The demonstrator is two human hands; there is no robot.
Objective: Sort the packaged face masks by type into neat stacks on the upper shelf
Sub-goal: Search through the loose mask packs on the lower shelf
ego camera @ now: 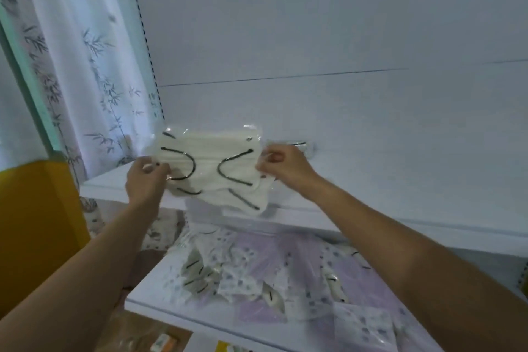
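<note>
A person's left hand (145, 180) and right hand (283, 164) hold a fanned bundle of white face masks (211, 171) just above the front edge of the upper shelf (400, 180). The fingers (160, 170) of each hand pinch one end of the clear, crinkled plastic wrappers.

The masks are flat, pleated rectangles with thin black ear loops curving across them. The packets overlap, so their number cannot be counted for certain, though at least three show. One more wrapped mask (300, 146) lies on the upper shelf just behind the right hand, partly hidden by it.

The upper shelf is smooth and white, backed by a plain white panel (314, 37) with a perforated upright (148, 60) at its left edge.

Below the upper shelf, a lower shelf (160, 303) carries a loose heap of packaged masks (257, 274) in three kinds: white with black loops, lilac, and white with a small bluish print. The two forearms cross in front of part of the heap.

Left of the upper shelf hangs a sheer curtain (85, 66) printed with bamboo. A yellow cardboard box (37, 223) stands below the curtain.
</note>
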